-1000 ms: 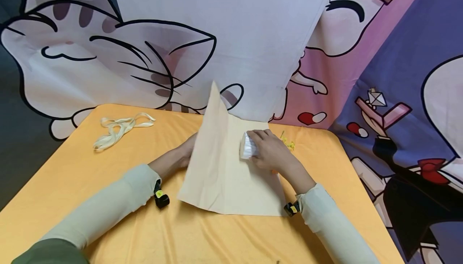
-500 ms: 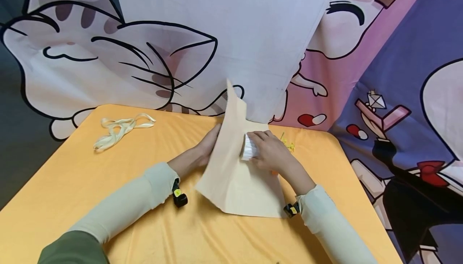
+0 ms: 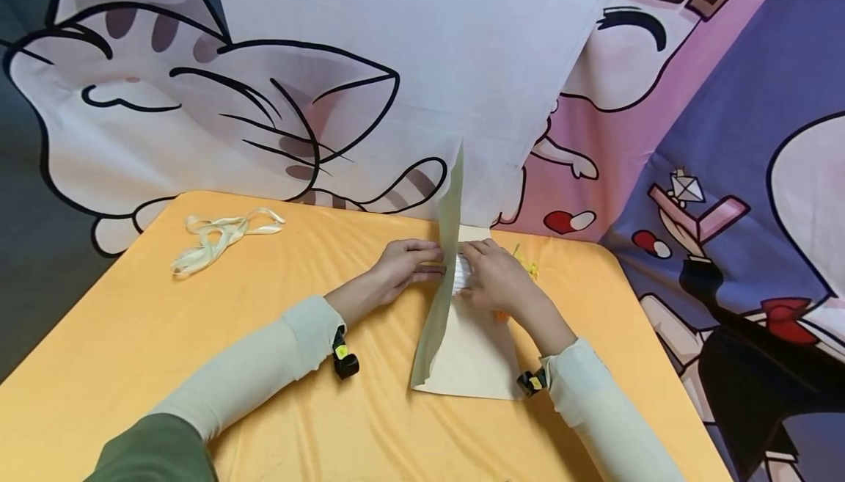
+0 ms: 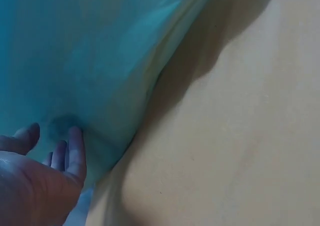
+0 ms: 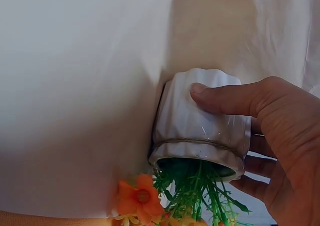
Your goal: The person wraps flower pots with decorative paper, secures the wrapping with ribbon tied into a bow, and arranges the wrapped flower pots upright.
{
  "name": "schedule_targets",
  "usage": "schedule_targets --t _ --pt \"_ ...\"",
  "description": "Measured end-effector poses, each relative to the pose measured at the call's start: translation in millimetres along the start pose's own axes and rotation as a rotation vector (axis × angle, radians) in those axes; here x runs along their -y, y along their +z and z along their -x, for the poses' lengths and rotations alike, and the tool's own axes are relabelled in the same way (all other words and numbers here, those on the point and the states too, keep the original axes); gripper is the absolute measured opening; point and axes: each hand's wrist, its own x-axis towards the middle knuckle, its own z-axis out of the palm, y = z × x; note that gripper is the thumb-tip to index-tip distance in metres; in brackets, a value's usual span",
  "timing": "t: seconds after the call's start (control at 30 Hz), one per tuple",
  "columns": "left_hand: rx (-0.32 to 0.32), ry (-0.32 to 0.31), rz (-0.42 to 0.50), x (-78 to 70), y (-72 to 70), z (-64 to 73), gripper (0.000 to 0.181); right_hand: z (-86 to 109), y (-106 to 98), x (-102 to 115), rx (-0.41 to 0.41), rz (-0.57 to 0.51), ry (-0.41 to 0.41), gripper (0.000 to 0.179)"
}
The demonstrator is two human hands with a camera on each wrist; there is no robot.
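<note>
A white ribbed flower pot (image 5: 200, 113) with twine round its rim lies on its side on a sheet of wrapping paper (image 3: 472, 368). Orange and yellow artificial flowers (image 5: 142, 198) and green stems stick out of its mouth. My right hand (image 3: 498, 276) grips the pot, thumb across the side and fingers underneath. The paper's left part stands upright beside the pot, its greenish back facing left. Against that back rest the extended fingers of my left hand (image 3: 409, 265). In the left wrist view the paper (image 4: 100, 50) looks blue-green above the left hand (image 4: 42, 181).
A loose bundle of cream ribbon (image 3: 224, 236) lies at the back left of the table with its yellow cloth (image 3: 304, 416). Cartoon-printed fabric (image 3: 488, 64) hangs right behind the table's far edge and along its right side.
My left hand has moved right, swinging the paper's left part from a leftward slant to upright against the pot. My right hand and the pot have stayed in place.
</note>
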Motion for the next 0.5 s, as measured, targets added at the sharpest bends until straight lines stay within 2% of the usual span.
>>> schedule_targets --t 0.13,0.23,0.37,0.47,0.5 --pt "-0.023 0.000 -0.024 -0.4 5.3 -0.6 0.034 0.3 0.6 -2.1 -0.006 -0.045 0.010 0.087" --pt "-0.045 -0.017 -0.042 -1.0 7.6 -1.8 0.032 0.5 2.0 -5.0 -0.032 -0.081 -0.015 0.082" --pt "-0.076 -0.045 -0.072 0.3 7.3 -6.0 0.034 -1.1 5.0 -10.1 -0.088 -0.113 -0.080 0.059" --pt "-0.091 -0.064 -0.100 0.9 7.1 -8.4 0.038 -2.4 6.3 -14.1 -0.118 -0.164 -0.094 0.046" --pt "-0.093 -0.070 -0.106 1.0 7.3 -9.2 0.040 -2.4 6.1 -15.0 -0.122 -0.189 -0.086 0.047"
